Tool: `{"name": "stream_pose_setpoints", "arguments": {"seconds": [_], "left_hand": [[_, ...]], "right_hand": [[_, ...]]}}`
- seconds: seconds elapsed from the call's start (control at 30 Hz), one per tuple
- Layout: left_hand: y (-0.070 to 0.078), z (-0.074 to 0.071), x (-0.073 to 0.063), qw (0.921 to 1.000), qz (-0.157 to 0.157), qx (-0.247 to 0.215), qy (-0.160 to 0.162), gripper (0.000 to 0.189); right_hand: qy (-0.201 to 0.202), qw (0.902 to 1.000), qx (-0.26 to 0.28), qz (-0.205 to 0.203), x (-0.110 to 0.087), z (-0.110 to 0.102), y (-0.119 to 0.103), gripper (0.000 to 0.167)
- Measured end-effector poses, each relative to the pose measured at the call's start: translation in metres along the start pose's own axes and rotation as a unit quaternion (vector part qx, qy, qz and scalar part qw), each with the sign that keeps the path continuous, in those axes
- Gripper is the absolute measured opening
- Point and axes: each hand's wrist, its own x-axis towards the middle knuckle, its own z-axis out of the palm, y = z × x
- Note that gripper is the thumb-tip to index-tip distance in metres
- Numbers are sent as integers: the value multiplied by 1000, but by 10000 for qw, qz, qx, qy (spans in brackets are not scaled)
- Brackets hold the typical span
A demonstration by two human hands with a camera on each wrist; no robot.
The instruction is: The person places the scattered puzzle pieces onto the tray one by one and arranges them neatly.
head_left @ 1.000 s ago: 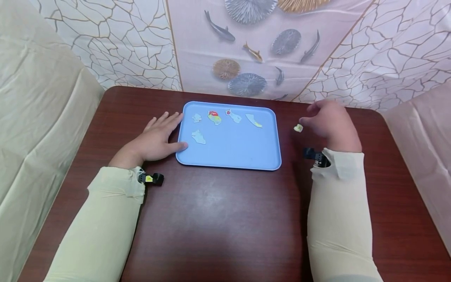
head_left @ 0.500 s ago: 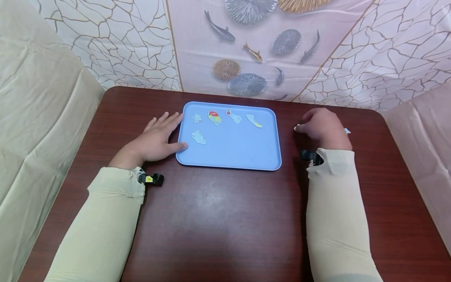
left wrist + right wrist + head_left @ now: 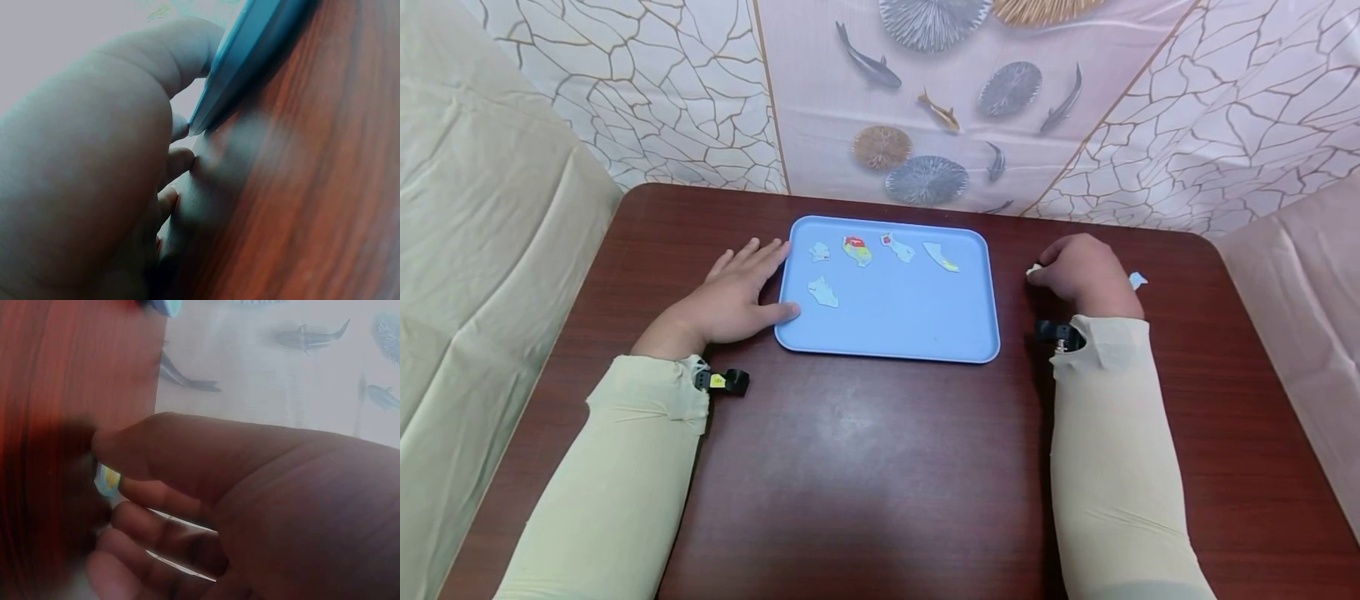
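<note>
Beside the blue tray [image 3: 895,325], my left hand [image 3: 730,296] lies with fingers spread. Its thumb rests on the tray's left rim and a fingertip touches the upper left edge; in the left wrist view the thumb [image 3: 181,53] meets the tray's side. Right of the tray, my right hand [image 3: 1086,271] is low at the table with curled fingers. Between its thumb and fingers is a small pale, yellow-marked flat piece [image 3: 107,480], mostly hidden in the head view. Several thin irregular pieces lie in the tray, one red and yellow [image 3: 856,250], another pale blue [image 3: 823,292].
Another pale blue piece [image 3: 1138,280] lies on the dark wooden table [image 3: 865,458], just right of my right wrist. Patterned cloth [image 3: 925,117] hangs behind the table's back edge. Plain cloth [image 3: 497,208] hangs at the left side.
My right hand has come down and slightly left onto the small yellow-marked piece, covering most of it. The pale blue piece by the wrist has come into view. My left hand and the tray stay still.
</note>
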Motion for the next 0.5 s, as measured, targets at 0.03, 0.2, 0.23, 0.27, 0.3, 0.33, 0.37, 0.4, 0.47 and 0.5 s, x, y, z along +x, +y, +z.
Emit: {"name": "stream_pose_setpoints", "arguments": {"seconds": [0.03, 0.2, 0.23, 0.27, 0.3, 0.33, 0.37, 0.4, 0.47, 0.5], "left_hand": [[0, 0, 0, 10000, 0, -2, -6, 100], [0, 0, 0, 10000, 2, -7, -18, 101], [0, 0, 0, 10000, 0, -8, -19, 101], [0, -1, 0, 10000, -1, -9, -16, 101], [0, -1, 0, 10000, -2, -10, -18, 101], [0, -1, 0, 10000, -3, -10, -19, 101], [0, -1, 0, 10000, -7, -10, -24, 101], [0, -1, 0, 10000, -7, -8, -30, 101], [0, -1, 0, 10000, -7, -9, -35, 101], [0, -1, 0, 10000, -7, -9, -42, 101]], "right_hand": [[3, 10000, -5, -4, 0, 0, 0, 39], [-6, 10000, -9, -58, 0, -1, 0, 36], [-4, 10000, 0, -63, 0, -1, 0, 36], [4, 10000, 6, -73, 0, 0, 0, 35], [16, 10000, 13, -78, 0, 0, 0, 35], [29, 10000, 15, -82, 0, 0, 0, 34], [42, 10000, 16, -86, 0, 0, 0, 34], [58, 9999, 23, -79, 1, 0, 1, 34], [80, 9999, 38, -55, 1, 1, 0, 33], [87, 9999, 47, -39, 0, 1, 0, 32]]}}
